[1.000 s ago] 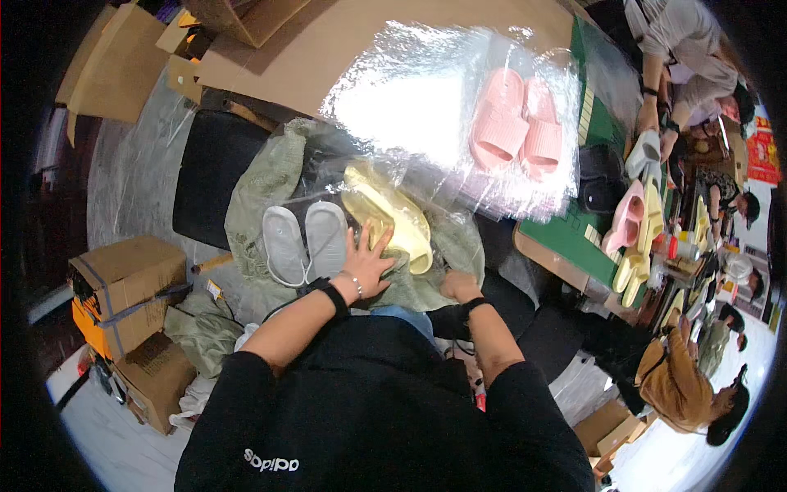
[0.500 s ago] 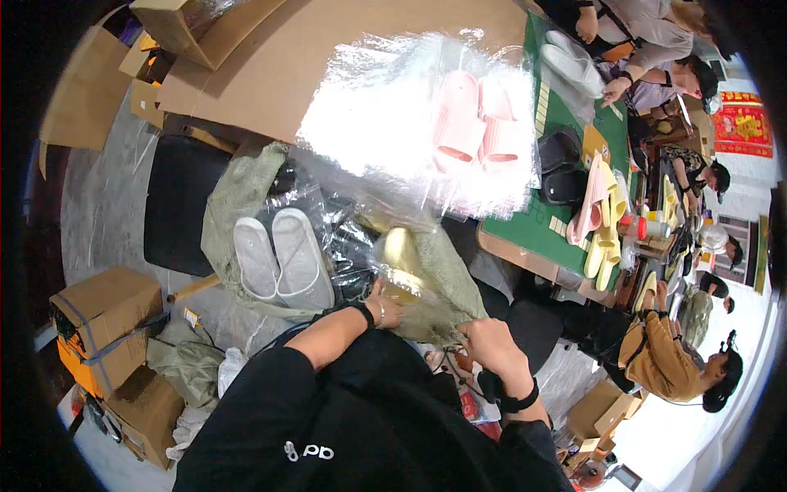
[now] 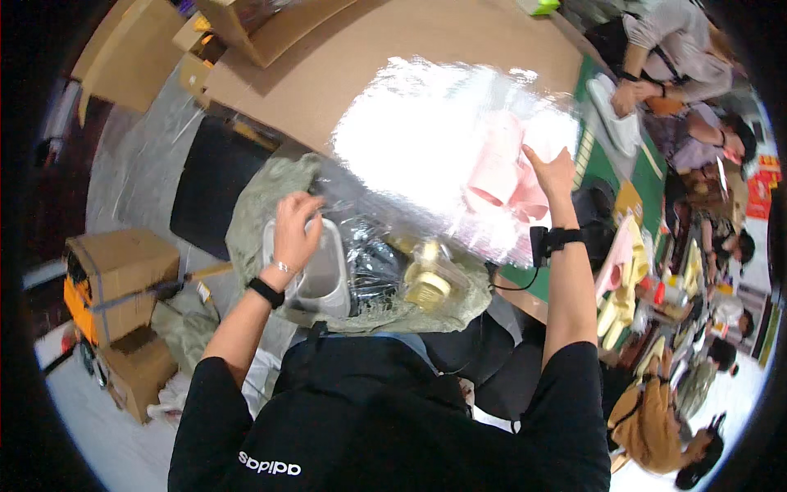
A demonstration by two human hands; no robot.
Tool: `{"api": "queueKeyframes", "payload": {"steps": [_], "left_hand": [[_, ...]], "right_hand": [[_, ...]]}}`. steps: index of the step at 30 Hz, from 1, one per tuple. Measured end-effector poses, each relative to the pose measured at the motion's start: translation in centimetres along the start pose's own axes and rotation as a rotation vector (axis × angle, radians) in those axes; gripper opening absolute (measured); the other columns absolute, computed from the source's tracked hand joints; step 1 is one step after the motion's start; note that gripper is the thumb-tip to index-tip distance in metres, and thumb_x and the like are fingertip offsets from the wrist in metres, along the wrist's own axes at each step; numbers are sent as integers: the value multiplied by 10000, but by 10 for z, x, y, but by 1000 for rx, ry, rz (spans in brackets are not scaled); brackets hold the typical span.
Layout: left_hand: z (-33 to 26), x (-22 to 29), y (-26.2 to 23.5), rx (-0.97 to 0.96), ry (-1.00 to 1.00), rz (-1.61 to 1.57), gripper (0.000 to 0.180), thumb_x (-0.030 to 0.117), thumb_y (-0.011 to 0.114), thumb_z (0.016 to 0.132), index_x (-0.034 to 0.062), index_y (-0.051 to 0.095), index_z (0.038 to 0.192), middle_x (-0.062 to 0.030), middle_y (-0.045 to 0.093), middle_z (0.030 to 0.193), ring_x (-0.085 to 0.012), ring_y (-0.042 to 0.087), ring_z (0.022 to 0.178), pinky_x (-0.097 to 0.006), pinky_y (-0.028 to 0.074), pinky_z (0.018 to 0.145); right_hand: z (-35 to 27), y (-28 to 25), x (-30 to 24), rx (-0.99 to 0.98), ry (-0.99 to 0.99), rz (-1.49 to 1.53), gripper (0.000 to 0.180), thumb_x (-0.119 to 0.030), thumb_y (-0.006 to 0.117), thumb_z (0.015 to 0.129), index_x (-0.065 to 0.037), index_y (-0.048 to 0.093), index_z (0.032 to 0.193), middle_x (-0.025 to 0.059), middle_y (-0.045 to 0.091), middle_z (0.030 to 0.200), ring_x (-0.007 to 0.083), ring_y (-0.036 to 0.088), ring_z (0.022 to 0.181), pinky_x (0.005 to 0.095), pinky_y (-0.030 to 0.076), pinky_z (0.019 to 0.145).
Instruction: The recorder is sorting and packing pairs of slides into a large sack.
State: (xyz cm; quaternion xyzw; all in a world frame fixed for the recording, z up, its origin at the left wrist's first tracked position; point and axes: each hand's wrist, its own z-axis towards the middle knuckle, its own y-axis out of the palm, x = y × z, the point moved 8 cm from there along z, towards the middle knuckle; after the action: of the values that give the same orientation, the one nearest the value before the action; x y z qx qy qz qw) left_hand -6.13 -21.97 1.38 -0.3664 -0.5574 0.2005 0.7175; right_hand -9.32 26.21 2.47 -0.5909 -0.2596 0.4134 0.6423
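Note:
A pair of pink slippers (image 3: 492,168) lies on a glaring stack of clear plastic bags (image 3: 402,123). My right hand (image 3: 552,176) reaches over the right-hand slipper, thumb and fingers on either side of it; glare washes out part of this contact. Over the open woven sack (image 3: 250,197), my left hand (image 3: 297,234) has its fingers loosely bent and apart, with nothing seen in them. Beneath it, partly hidden, are light grey slippers (image 3: 324,266). Black footwear in clear film (image 3: 373,271) and a yellow slipper in film (image 3: 428,287) lie beside them in the sack.
A cardboard-topped table (image 3: 303,82) extends ahead, with an open carton (image 3: 270,33) at its far left. A green table with more slippers (image 3: 623,262) stands to the right, where several people work. Taped cartons (image 3: 123,279) and a black chair (image 3: 217,189) are on the left.
Both hands have left the sack's near edge. My right hand has moved up to the pink slippers, my left hand to above the grey ones. The whole view has shifted.

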Motion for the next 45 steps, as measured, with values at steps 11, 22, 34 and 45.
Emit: {"api": "queueKeyframes", "payload": {"steps": [11, 22, 34, 45], "left_hand": [[12, -165, 72, -475, -594, 443, 465, 350, 542, 776, 85, 529, 1157, -170, 258, 1376, -352, 270, 1240, -440, 209, 1021], [69, -183, -41, -133, -309, 4, 340, 130, 573, 714, 7, 543, 1029, -177, 523, 1011, -322, 510, 968, -348, 406, 818], [28, -119, -93, -31, -111, -180, 394, -103, 390, 670, -38, 523, 1035, -203, 506, 1006, -361, 478, 985, -346, 386, 853], [-1, -120, -95, -56, 4, 239, 497, -29, 523, 693, 93, 493, 1174, -178, 480, 1110, -360, 450, 1032, -395, 370, 905]], "right_hand": [[-8, -32, -5, 105, -77, 804, 238, -129, 385, 893, 14, 574, 918, 143, 603, 954, 218, 556, 917, 334, 406, 831], [-169, -144, -164, -256, -288, 1347, 176, -217, 448, 890, -41, 437, 907, 81, 522, 855, 182, 496, 845, 311, 395, 827], [-314, 87, -388, -497, -881, 754, 320, -52, 555, 698, -83, 588, 1015, 155, 557, 770, 321, 562, 660, 413, 443, 544], [-299, 112, -449, -654, -1054, 372, 346, -227, 493, 798, 20, 554, 1031, 210, 508, 1124, 336, 462, 1044, 484, 268, 960]]}}
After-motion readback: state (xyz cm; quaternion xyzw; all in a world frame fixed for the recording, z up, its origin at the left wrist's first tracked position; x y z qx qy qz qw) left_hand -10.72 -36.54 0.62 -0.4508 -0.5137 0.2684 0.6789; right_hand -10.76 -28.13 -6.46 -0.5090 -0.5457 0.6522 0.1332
